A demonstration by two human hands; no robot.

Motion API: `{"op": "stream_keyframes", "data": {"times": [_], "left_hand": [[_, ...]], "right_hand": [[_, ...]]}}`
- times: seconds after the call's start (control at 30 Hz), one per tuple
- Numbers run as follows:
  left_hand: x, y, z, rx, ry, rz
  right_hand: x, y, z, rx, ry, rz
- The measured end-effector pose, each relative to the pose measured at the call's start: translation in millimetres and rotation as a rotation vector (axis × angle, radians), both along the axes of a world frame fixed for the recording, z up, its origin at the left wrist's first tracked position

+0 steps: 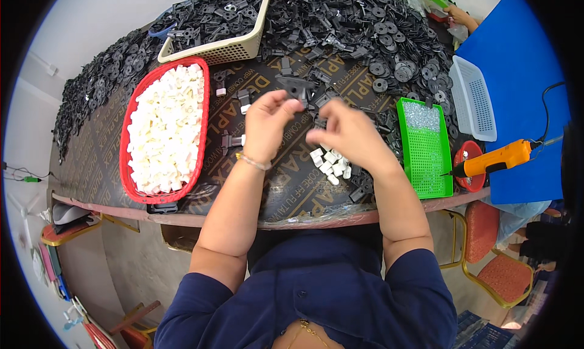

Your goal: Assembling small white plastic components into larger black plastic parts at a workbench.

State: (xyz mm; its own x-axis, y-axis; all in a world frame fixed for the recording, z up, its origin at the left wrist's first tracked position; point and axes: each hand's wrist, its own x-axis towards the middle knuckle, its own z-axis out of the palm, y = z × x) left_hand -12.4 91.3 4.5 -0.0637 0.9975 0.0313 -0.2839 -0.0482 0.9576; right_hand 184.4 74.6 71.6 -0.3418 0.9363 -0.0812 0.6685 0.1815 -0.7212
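My left hand (267, 125) is raised over the dark table (109, 166), its fingers pinched on a black plastic part (294, 86). My right hand (348, 133) hovers just to its right with fingers curled inward; whether it holds a piece is hidden. Under my right hand lies a small heap of white plastic pieces (331, 165). Loose black parts (365, 20) are piled across the back of the table.
A red basket (202, 130) full of white pieces sits at left, a beige basket (243, 45) of black parts behind it. A green tray (435, 166) holding screws, a red dish (469, 149), an orange electric screwdriver (496, 159) and a white basket (477, 106) lie at right. Another person's hand (459, 13) is far back.
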Motion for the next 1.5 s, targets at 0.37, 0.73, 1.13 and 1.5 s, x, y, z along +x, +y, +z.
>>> {"op": "stream_keyframes", "data": {"times": [0.37, 0.73, 1.13, 1.5], "left_hand": [[-6, 3, 9, -0.05, -0.401, -0.099], [11, -3, -3, -0.011, -0.334, -0.127], [1, -8, 15, -0.038, -0.333, -0.249], [-4, -1, 13, -0.203, -0.731, -0.38]], "right_hand": [[-3, 8, -46, 0.209, -0.015, 0.18], [-13, 12, -42, -0.169, 1.09, -0.131], [-7, 24, -59, -0.096, 1.045, 0.075], [-31, 22, -16, 0.088, 0.624, 0.12]]}}
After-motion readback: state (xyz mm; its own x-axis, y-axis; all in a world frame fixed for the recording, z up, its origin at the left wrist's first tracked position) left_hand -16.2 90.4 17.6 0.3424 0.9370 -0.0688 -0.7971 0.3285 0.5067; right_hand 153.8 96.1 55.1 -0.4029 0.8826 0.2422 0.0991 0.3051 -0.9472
